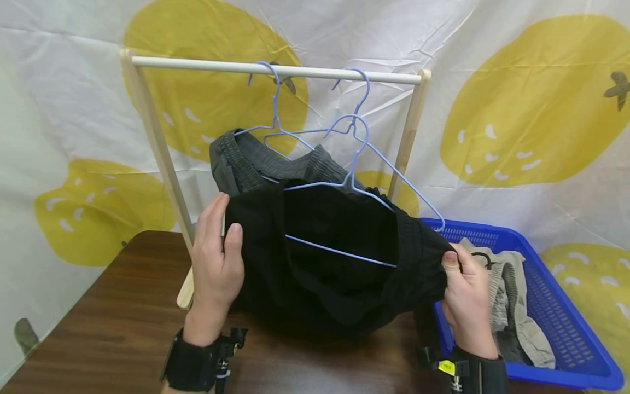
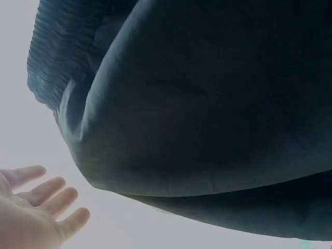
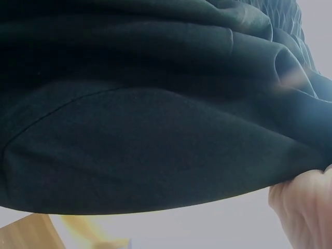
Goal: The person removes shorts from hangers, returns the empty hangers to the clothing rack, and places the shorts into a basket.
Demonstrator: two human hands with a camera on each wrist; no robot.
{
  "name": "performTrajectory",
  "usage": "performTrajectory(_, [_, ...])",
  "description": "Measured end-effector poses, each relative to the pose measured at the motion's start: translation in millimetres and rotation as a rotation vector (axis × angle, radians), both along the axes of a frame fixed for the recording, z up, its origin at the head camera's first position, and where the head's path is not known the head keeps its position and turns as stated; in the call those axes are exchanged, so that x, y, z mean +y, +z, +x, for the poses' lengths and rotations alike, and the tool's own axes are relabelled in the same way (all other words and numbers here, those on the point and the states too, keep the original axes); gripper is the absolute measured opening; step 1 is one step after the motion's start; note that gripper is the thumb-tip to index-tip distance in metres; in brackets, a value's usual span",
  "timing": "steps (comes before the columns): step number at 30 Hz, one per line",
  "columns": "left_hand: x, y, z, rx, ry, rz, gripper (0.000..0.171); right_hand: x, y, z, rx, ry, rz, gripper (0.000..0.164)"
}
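Black elastic-waist pants (image 1: 344,295) spread out in front of me in the head view; how long the legs are is hidden. Inside their waist opening sits a light-blue hanger (image 1: 351,183), its hook below the rod and apart from it. My right hand (image 1: 467,295) grips the right end of the waistband, thumb on top. At the left side, my left hand (image 1: 216,257) is raised with its fingers extended. In the left wrist view, those fingers (image 2: 49,194) are spread and a gap shows between them and the black cloth (image 2: 197,129).
A wooden rack with a white rod (image 1: 197,64) stands on the brown table (image 1: 123,284). Grey elastic-waist bottoms (image 1: 231,164) hang from it on one blue hanger (image 1: 275,104), beside a bare blue hanger (image 1: 406,178). At right, a blue basket (image 1: 566,306) holds folded beige and grey clothes (image 1: 521,306).
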State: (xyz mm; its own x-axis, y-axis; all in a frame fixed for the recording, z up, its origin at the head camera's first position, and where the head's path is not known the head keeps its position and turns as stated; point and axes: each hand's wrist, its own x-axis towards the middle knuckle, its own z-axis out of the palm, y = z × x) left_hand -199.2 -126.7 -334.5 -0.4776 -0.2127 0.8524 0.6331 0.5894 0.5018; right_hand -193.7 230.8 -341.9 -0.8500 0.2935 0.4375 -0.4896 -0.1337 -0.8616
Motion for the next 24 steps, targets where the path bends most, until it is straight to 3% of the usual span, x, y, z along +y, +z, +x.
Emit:
performTrajectory(4, [-1, -0.6, 0.1, -0.03, -0.028, -0.007, 0.054, 2, -6.8, 1.2, 0.064, 0.049, -0.025, 0.026])
performTrajectory(14, [-3, -5.0, -1.7, -0.216, -0.079, -0.063, 0.069, 7, -14.3, 1.6, 0.12, 0.143, 0.055, 0.028])
performTrajectory(19, [-1, -7.5, -3.6, -0.298, -0.08, -0.131, 0.072, 8, -15.2, 2.5, 0.132, 0.158, 0.075, 0.028])
performTrajectory(24, [0, -10.7, -6.6, -0.33, -0.054, -0.192, 0.082, 7, -15.2, 2.7, 0.132, 0.166, 0.093, 0.028])
